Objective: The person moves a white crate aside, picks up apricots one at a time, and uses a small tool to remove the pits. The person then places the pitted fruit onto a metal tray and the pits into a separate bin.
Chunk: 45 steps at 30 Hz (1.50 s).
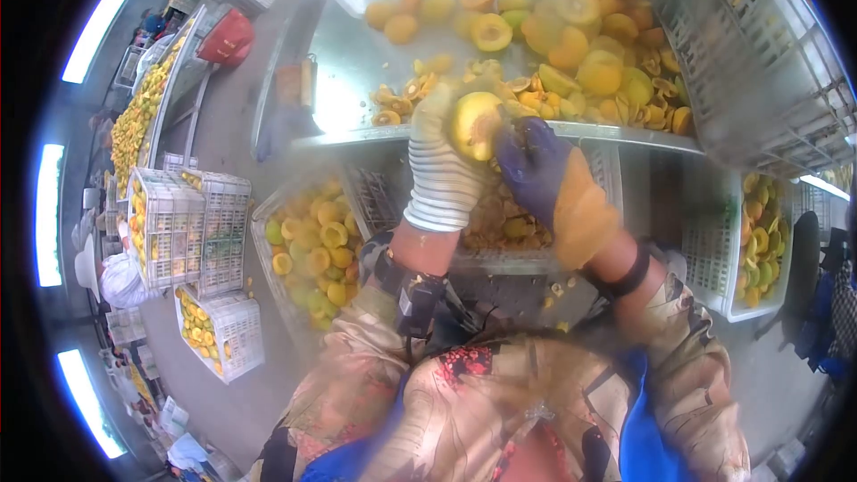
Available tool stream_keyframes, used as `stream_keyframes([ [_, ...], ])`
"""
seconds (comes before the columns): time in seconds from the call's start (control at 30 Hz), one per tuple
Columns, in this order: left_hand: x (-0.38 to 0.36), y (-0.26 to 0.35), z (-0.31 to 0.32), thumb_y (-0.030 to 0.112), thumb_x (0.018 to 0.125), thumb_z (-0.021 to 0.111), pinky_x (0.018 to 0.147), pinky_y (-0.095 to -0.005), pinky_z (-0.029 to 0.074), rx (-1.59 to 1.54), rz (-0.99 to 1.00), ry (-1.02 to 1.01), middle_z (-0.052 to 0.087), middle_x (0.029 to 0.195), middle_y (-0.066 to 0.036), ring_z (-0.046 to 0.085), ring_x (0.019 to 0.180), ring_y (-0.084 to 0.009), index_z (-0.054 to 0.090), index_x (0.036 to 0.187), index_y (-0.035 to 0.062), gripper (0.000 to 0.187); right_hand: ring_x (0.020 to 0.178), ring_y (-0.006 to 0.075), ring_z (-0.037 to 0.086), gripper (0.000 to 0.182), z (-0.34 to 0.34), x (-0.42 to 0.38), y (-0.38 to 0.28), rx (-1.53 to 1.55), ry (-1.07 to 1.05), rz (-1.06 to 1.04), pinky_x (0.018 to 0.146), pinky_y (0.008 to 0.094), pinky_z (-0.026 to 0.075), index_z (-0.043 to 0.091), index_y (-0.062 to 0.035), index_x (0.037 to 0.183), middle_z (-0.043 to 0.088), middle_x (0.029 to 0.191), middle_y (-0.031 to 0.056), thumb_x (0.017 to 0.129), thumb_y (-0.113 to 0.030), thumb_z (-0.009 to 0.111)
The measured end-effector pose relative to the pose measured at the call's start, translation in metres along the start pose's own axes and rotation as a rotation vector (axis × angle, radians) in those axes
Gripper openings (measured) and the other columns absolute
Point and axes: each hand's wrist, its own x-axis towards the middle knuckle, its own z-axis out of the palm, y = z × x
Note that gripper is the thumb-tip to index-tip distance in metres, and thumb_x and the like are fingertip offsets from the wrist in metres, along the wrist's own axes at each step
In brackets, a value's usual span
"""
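Note:
My left hand (439, 156), in a white striped knit glove, holds a yellow peach (476, 125) above the front edge of the metal work table (344, 67). A reddish-brown patch shows on the side of the fruit that faces my right hand. My right hand (536, 170) wears a dark purple glove with an orange-tan cuff. Its curled fingers meet the peach's right side; what they grip, if anything, is hidden. Just beyond my hands lie cut peach pieces (544, 103), with a heap of peaches and halves (594, 45) behind them.
White crates stand all around: a crate of peach halves (284, 290) below left, another crate (728, 281) below right, a large tilted crate (759, 62) at right. Under my hands is a bin of scraps (509, 259). Leftward are stacked crates (170, 228) and a red tub (227, 38).

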Motion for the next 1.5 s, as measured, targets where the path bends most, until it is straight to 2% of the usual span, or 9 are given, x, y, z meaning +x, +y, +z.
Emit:
stream_keyframes([
  [0.07, 0.001, -0.004, 0.0, 0.037, 0.095, 0.06, 0.082, -0.0341, 0.055, -0.528, -0.209, 0.032, 0.063, 0.106, -0.01, 0.063, 0.095, -0.0213, 0.054, 0.122, 0.006, 0.042, 0.08, 0.0431, 0.063, 0.038, -0.002, 0.001, -0.011, -0.149, 0.047, -0.043, 0.067, 0.0464, 0.049, 0.057, -0.0003, 0.098, 0.065, 0.084, 0.0259, 0.096, -0.038, 0.05],
  [0.13, 0.007, -0.026, -0.016, 0.044, 0.095, 0.057, 0.083, -0.0343, 0.055, 0.189, 0.096, 0.181, 0.063, 0.107, -0.012, 0.063, 0.095, -0.023, 0.053, 0.124, 0.0043, 0.049, 0.078, 0.0422, 0.064, 0.035, -0.002, 0.002, -0.013, -0.215, 0.018, -0.054, 0.066, 0.0471, 0.05, 0.057, -0.0016, 0.096, 0.065, 0.082, 0.0241, 0.096, -0.036, 0.05],
  [0.27, 0.015, -0.028, -0.027, 0.048, 0.095, 0.054, 0.085, -0.0343, 0.054, 0.495, 0.072, 0.204, 0.063, 0.108, -0.012, 0.063, 0.095, -0.0232, 0.053, 0.125, 0.0042, 0.053, 0.073, 0.0399, 0.065, 0.033, -0.002, 0.004, -0.019, -0.428, -0.029, -0.041, 0.065, 0.0485, 0.051, 0.059, -0.0052, 0.093, 0.067, 0.078, 0.0199, 0.095, -0.036, 0.047],
  [0.43, 0.002, 0.0, 0.016, 0.05, 0.095, 0.054, 0.08, -0.0331, 0.055, -0.379, -0.141, 0.126, 0.064, 0.104, -0.011, 0.064, 0.091, -0.0209, 0.057, 0.118, 0.0055, 0.051, 0.077, 0.0435, 0.063, 0.031, 0.005, 0.004, -0.019, -0.413, -0.049, 0.102, 0.068, 0.052, 0.049, 0.055, -0.0054, 0.097, 0.066, 0.086, 0.0223, 0.094, -0.037, 0.052],
  [0.97, 0.004, -0.007, 0.012, 0.037, 0.096, 0.055, 0.072, -0.0281, 0.055, -0.132, -0.165, 0.459, 0.067, 0.091, -0.007, 0.065, 0.08, -0.0173, 0.06, 0.108, 0.0048, 0.034, 0.075, 0.0421, 0.066, 0.03, 0.008, -0.01, -0.035, -0.387, 0.047, -0.04, 0.067, 0.0501, 0.051, 0.056, -0.005, 0.093, 0.067, 0.081, 0.022, 0.096, -0.034, 0.048],
  [1.17, 0.006, -0.026, -0.005, 0.035, 0.097, 0.054, 0.073, -0.0286, 0.054, 0.152, 0.071, 0.332, 0.066, 0.092, -0.008, 0.065, 0.08, -0.0182, 0.06, 0.109, 0.0029, 0.035, 0.083, 0.0389, 0.067, 0.026, 0.01, 0.0, -0.032, -0.326, -0.099, 0.094, 0.068, 0.0471, 0.052, 0.063, -0.0027, 0.096, 0.069, 0.087, 0.02, 0.091, -0.026, 0.053],
  [1.23, 0.006, -0.036, -0.014, 0.035, 0.097, 0.052, 0.075, -0.0297, 0.053, 0.768, 0.423, 0.296, 0.066, 0.091, -0.009, 0.064, 0.08, -0.0182, 0.062, 0.104, 0.002, 0.035, 0.083, 0.0402, 0.066, 0.028, 0.005, 0.0, -0.029, -0.29, -0.141, 0.077, 0.069, 0.0475, 0.051, 0.063, -0.0022, 0.095, 0.069, 0.088, 0.0205, 0.091, -0.028, 0.054],
  [1.33, -0.009, 0.007, 0.004, 0.027, 0.096, 0.053, 0.068, -0.0281, 0.047, 0.028, -0.137, 0.239, 0.068, 0.092, -0.007, 0.061, 0.08, -0.0142, 0.068, 0.095, 0.0019, 0.029, 0.082, 0.0423, 0.065, 0.031, -0.005, 0.005, -0.023, -0.162, -0.213, -0.018, 0.072, 0.0486, 0.05, 0.064, -0.0013, 0.095, 0.068, 0.088, 0.0221, 0.091, -0.03, 0.054],
  [1.5, -0.009, 0.003, -0.003, 0.032, 0.096, 0.053, 0.062, -0.0252, 0.046, 0.17, -0.06, 0.187, 0.069, 0.079, -0.005, 0.06, 0.067, -0.0115, 0.069, 0.09, 0.0026, 0.033, 0.079, 0.043, 0.064, 0.033, -0.021, 0.009, -0.036, -0.291, -0.385, -0.028, 0.072, 0.0501, 0.049, 0.064, -0.0004, 0.098, 0.066, 0.085, 0.0239, 0.092, -0.031, 0.055],
])
